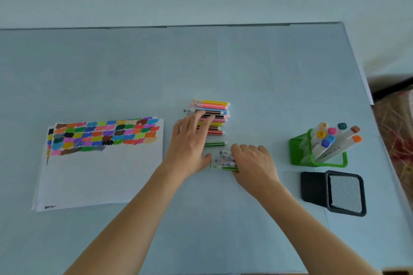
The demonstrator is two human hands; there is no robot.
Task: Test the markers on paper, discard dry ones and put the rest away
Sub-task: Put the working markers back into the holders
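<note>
On the desk [245, 69] a row of thin markers [211, 116] was laid side by side, just right of the swatch-covered paper [100, 163]. The left hand [190, 143] was spread with straight fingers resting on the row's near end. One green marker [214, 144] lay apart, between the row and a small bundle of markers [224, 159], round which the right hand [252, 163] was curled, fingers gripping it. At the right, thick markers were held tilted in a green mesh holder [297, 149]; a black mesh holder [312, 187] stood just nearer.

Left hand [190, 140] flat on marker row [211, 116]; right hand [252, 163] grips marker bundle [224, 159].
</note>
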